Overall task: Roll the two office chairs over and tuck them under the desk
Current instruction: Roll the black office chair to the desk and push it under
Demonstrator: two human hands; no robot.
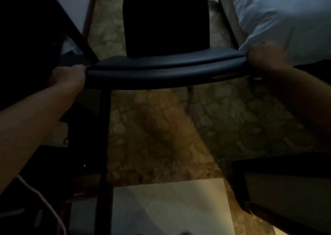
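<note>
A dark padded chair (166, 70) stands directly below me, seen from behind and above, its square seat (166, 23) reaching away from me. My left hand (69, 76) grips the left end of its curved backrest. At the right end of the same backrest my right hand (265, 59) is closed on it. One thin black rear leg (104, 136) runs down to the floor. A dark flat surface with a slanted edge (35, 29) fills the upper left, possibly the desk. The picture is dim and a little blurred. No second chair shows.
A bed with white bedding (286, 16) lies at the upper right, close to the chair. Patterned carpet (179, 127) covers the floor, meeting pale tile (170, 208) near my feet. A dark box-like object (290, 181) sits at the lower right. A white cord (44, 200) trails at the lower left.
</note>
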